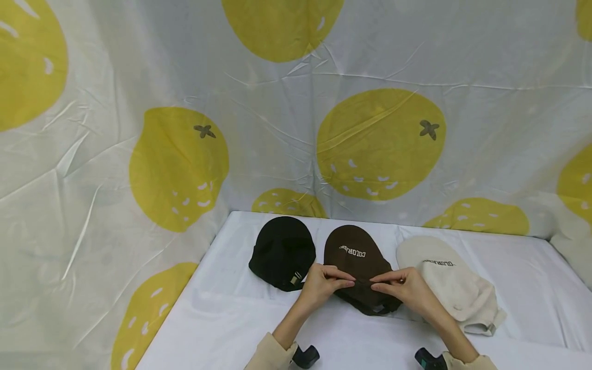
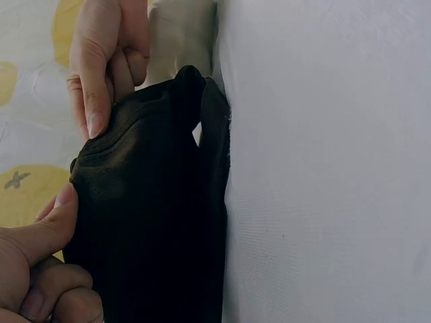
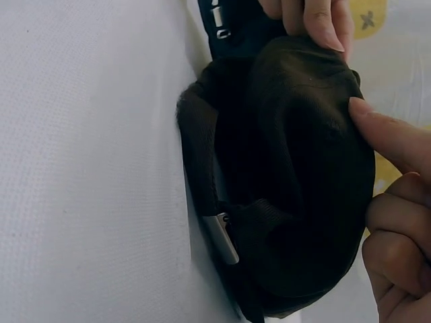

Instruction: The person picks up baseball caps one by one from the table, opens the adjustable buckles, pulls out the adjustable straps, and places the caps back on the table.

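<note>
A brown baseball cap [image 1: 352, 239] with light lettering lies on the white cloth between my hands. My left hand [image 1: 320, 284] pinches the top of its crown between thumb and fingers. Close beside it, my right hand [image 1: 409, 292] pinches the same fabric from the other side. In the left wrist view the raised crown [image 2: 128, 195] looks dark, with a seam running between the thumbs. The right wrist view shows the cap's back strap [image 3: 201, 151] and metal buckle [image 3: 222, 239] close to the cloth.
A black cap [image 1: 281, 249] with a metal buckle lies to the left, near my left hand. To the right sits a beige cap [image 1: 455, 288] with dark lettering, partly behind my right hand. White cloth [image 1: 222, 318] covers the table, and a lemon-print curtain [image 1: 273, 128] hangs behind.
</note>
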Available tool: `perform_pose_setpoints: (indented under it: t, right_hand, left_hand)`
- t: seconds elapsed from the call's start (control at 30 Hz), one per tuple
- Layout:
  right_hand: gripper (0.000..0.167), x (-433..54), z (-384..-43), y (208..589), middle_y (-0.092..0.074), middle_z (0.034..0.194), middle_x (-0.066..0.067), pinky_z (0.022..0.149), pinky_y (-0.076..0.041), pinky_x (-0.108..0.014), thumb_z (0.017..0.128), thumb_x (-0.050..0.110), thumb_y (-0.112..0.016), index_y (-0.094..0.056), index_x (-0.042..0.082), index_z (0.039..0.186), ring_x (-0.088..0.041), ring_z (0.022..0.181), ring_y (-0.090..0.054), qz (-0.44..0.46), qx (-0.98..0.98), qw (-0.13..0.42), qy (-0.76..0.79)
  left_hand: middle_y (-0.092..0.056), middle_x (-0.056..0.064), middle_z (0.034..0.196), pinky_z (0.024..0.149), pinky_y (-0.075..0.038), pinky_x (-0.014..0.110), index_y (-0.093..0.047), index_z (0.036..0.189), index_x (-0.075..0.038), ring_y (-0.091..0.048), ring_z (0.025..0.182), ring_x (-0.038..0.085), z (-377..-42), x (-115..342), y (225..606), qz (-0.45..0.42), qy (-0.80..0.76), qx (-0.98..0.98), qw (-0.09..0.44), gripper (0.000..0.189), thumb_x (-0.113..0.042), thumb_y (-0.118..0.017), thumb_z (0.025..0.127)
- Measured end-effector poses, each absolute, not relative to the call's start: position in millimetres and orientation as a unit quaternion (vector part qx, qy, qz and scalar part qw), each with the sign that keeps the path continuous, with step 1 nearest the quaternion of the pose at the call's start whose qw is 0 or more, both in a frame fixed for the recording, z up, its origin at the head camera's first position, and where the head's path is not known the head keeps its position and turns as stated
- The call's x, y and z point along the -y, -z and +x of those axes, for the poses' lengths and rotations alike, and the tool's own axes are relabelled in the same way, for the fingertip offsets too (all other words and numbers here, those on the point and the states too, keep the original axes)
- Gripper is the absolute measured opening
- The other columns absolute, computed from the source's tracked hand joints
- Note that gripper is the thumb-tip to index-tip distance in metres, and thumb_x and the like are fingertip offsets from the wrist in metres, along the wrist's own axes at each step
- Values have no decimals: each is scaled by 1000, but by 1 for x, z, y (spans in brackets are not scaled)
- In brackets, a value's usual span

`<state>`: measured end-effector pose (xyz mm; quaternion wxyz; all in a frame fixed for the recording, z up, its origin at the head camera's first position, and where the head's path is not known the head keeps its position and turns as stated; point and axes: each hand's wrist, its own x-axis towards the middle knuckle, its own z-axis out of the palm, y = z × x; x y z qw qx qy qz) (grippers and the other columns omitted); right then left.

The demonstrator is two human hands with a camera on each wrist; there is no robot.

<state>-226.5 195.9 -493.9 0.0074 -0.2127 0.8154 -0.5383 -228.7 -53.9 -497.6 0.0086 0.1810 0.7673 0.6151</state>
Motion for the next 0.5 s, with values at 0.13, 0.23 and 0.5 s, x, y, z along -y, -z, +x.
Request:
perform_pose_setpoints:
  t: [0.13, 0.23, 0.5]
  right_hand:
    - [11, -197, -227, 494, -74, 72, -1, 47, -38, -20, 86, 13, -83, -84, 8, 96, 4, 57, -43, -214, -813, -4, 542]
    - [10, -198, -227, 492, -78, 80, 0, 52, -45, -19, 87, 14, -83, -84, 10, 97, 4, 62, -50, -211, -810, -8, 547]
    - [12, -195, -221, 480, -81, 90, -1, 61, -51, -17, 89, 16, -82, -84, 10, 99, 3, 69, -57, -198, -806, -16, 557]
  left_hand:
    - [-73, 23, 82, 58, -39, 12, -83, 91, 1, -52, 65, -1, -228, 54, 496, 189, -620, -761, 0, 9, -5, -83, 84]
    - [-72, 23, 81, 58, -39, 12, -83, 92, 2, -52, 65, 0, -228, 54, 493, 195, -628, -754, -12, 10, -5, -83, 84]
    - [-69, 20, 74, 55, -38, 13, -83, 91, 1, -51, 62, 0, -225, 56, 482, 212, -631, -745, -43, 9, -6, -83, 84]
